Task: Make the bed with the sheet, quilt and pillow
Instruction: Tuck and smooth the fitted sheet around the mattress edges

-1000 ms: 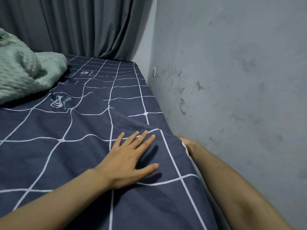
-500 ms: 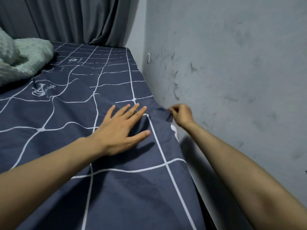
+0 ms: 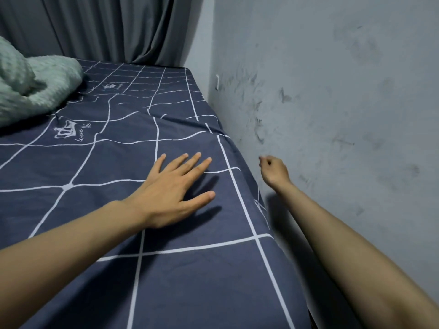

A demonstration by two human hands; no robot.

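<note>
Navy grid sheet (image 3: 166,269) spread over the bed beside the scuffed wall (image 3: 332,91), left hand (image 3: 171,188) flat on it with fingers splayed, right hand (image 3: 274,170) loosely curled above the wall-side gap, holding nothing, green quilt (image 3: 35,86) bunched far left

Quilt (image 3: 35,89): pale green, cut off by left frame edge; full extent not visible, surface slightly blurred

Sheet (image 3: 166,269): runs out of frame at bottom and left; its edge drops into the gap beside the wall (image 3: 332,115), tucked or loose cannot be told

Right hand (image 3: 273,172): fingers curled, motion-blurred at tips; whether anything is pinched is unclear

Left hand (image 3: 173,186): palm side hidden against sheet

Small crown print and script on sheet: too small to read fully
</note>
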